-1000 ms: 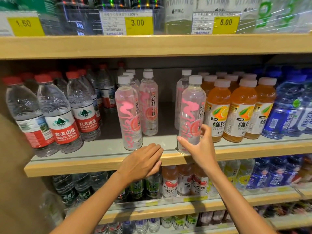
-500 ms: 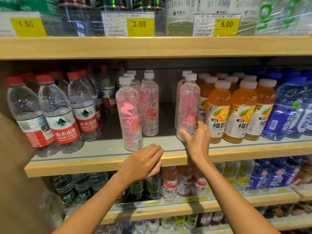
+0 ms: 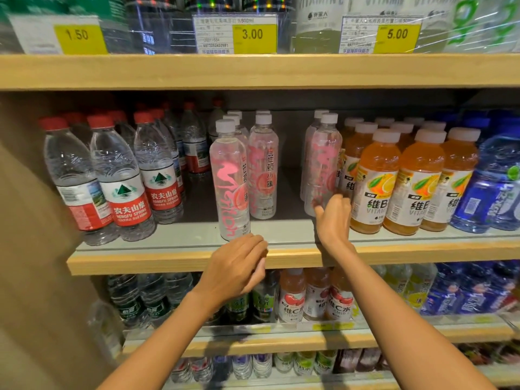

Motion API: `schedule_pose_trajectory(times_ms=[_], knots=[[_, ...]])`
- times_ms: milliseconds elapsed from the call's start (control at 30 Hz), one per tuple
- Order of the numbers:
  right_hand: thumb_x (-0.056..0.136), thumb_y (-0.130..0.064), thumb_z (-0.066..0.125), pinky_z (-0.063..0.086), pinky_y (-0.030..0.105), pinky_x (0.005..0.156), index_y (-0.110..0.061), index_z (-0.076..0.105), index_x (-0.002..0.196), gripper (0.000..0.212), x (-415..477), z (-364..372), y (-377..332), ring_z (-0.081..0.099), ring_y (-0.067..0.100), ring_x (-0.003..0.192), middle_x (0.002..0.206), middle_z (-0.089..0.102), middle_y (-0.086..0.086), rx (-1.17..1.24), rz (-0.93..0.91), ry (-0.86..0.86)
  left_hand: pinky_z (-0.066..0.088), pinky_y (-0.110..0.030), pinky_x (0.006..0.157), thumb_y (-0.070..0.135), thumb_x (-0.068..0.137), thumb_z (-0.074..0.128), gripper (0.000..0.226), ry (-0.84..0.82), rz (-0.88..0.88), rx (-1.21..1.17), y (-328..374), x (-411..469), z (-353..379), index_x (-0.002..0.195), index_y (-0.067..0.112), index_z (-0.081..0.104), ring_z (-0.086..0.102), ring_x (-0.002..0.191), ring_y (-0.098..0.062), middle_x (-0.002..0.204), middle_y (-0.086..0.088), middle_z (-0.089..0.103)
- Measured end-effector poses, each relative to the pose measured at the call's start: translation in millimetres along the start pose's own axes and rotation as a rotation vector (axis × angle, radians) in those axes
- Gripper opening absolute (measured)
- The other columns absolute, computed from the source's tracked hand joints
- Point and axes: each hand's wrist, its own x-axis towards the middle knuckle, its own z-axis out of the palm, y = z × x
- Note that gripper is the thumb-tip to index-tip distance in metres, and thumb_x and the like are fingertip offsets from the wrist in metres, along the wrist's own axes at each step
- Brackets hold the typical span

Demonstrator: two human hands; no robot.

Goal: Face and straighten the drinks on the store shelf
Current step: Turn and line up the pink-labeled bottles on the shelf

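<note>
Pink-printed clear plastic bottle stands upright, set back on the wood-edged shelf, straight ahead of the nearer right hand, whose thumb and curled fingers clasp its base; the left hand rests slack on the lip.

Left hand and right hand outstretched

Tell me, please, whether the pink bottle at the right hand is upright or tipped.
Upright: the pink bottle stands on the shelf, cap uppermost, right hand holding it.
</note>
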Motion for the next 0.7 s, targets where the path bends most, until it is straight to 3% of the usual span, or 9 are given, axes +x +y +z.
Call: schedule_pose_trajectory(times_ms=[67, 133, 233, 300, 400, 467, 567, 633, 700], knots=[[0.09, -0.017, 0.062, 0.042, 0.04, 0.088, 0.002, 0.05, 0.116, 0.035, -12.0, -0.2, -0.8, 0.049, 0.035, 0.111, 0.117, 0.052, 0.02, -0.013, -0.074, 0.136, 0.052, -0.03, 0.074, 0.015, 0.089, 0.053, 0.024, 0.11, -0.106, 0.017, -8.2, -21.8, -9.7, 0.093, 0.0, 0.071, 0.065, 0.087, -0.025, 0.097, -0.013, 0.069], [0.089, -0.021, 0.064, 0.042, 0.037, 0.083, -0.002, 0.053, 0.113, 0.033, -24.6, -0.1, -6.7, 0.052, 0.031, 0.104, 0.109, 0.057, 0.015, 0.133, -0.197, 0.199, 0.049, -0.033, 0.079, 0.017, 0.089, 0.053, 0.027, 0.135, -0.186, 0.091, -21.9, -40.0, -17.7, 0.093, -0.002, 0.071, 0.064, 0.088, -0.029, 0.097, -0.015, 0.069], [0.087, -0.03, 0.067, 0.043, 0.03, 0.086, -0.005, 0.054, 0.115, 0.04, -31.1, 10.2, -26.3, 0.054, 0.02, 0.102, 0.108, 0.058, 0.007, 0.431, -0.206, -0.068, 0.044, -0.036, 0.088, 0.028, 0.093, 0.043, 0.041, 0.056, -0.224, 0.169, -43.7, -51.7, -23.0, 0.097, -0.003, 0.07, 0.062, 0.093, -0.032, 0.101, -0.018, 0.069], [0.085, -0.039, 0.068, 0.043, 0.029, 0.083, -0.004, 0.054, 0.111, 0.046, -26.7, 20.8, -41.3, 0.051, 0.016, 0.1, 0.106, 0.055, 0.004, 0.464, -0.109, -0.237, 0.043, -0.037, 0.087, 0.036, 0.098, 0.033, 0.054, -0.013, -0.205, 0.174, -54.4, -53.2, -22.1, 0.098, -0.003, 0.07, 0.064, 0.092, -0.034, 0.102, -0.017, 0.069], [0.08, -0.031, 0.075, 0.039, 0.01, 0.056, -0.013, 0.061, 0.086, 0.024, -19.1, 35.2, -57.5, 0.053, 0.003, 0.068, 0.082, 0.059, -0.002, 0.543, -0.078, -0.32, 0.046, -0.032, 0.081, 0.042, 0.098, 0.03, 0.059, -0.071, -0.203, 0.177, -63.3, -57.0, -17.9, 0.099, 0.0, 0.071, 0.067, 0.091, -0.031, 0.102, -0.013, 0.07], [0.077, -0.023, 0.077, 0.035, 0.003, 0.046, -0.014, 0.067, 0.083, 0.015, -15.2, 44.4, -62.4, 0.055, 0.002, 0.061, 0.073, 0.063, -0.005, 0.58, -0.058, -0.344, 0.051, -0.029, 0.071, 0.045, 0.097, 0.031, 0.059, -0.09, -0.232, 0.156, -66.8, -60.3, -16.6, 0.101, 0.002, 0.071, 0.065, 0.093, -0.027, 0.103, -0.011, 0.07], [0.07, -0.011, 0.081, 0.044, 0.002, 0.059, -0.021, 0.059, 0.086, 0.029, -12.4, 51.2, -67.3, 0.061, 0.005, 0.074, 0.083, 0.064, -0.007, 0.721, -0.049, -0.313, 0.054, -0.028, 0.061, 0.045, 0.096, 0.033, 0.057, -0.099, -0.223, 0.147, -69.9, -61.6, -17.4, 0.103, 0.003, 0.07, 0.061, 0.098, -0.023, 0.104, -0.01, 0.07], [0.07, -0.012, 0.083, 0.052, 0.022, 0.085, -0.014, 0.061, 0.101, 0.039, -8.9, 53.8, -69.2, 0.062, 0.019, 0.095, 0.103, 0.065, 0.007, 0.711, -0.058, -0.327, 0.053, -0.027, 0.061, 0.043, 0.095, 0.036, 0.053, -0.112, -0.214, 0.146, -70.3, -59.9, -18.9, 0.103, 0.003, 0.069, 0.059, 0.099, -0.021, 0.104, -0.009, 0.069], [0.072, -0.016, 0.082, 0.047, 0.037, 0.096, -0.002, 0.057, 0.113, 0.05, -5.4, 54.5, -68.0, 0.057, 0.028, 0.109, 0.117, 0.061, 0.017, 0.66, -0.054, -0.353, 0.054, -0.028, 0.061, 0.04, 0.091, 0.044, 0.046, -0.124, -0.217, 0.142, -68.9, -58.7, -20.5, 0.103, 0.003, 0.069, 0.059, 0.098, -0.022, 0.104, -0.008, 0.069]])
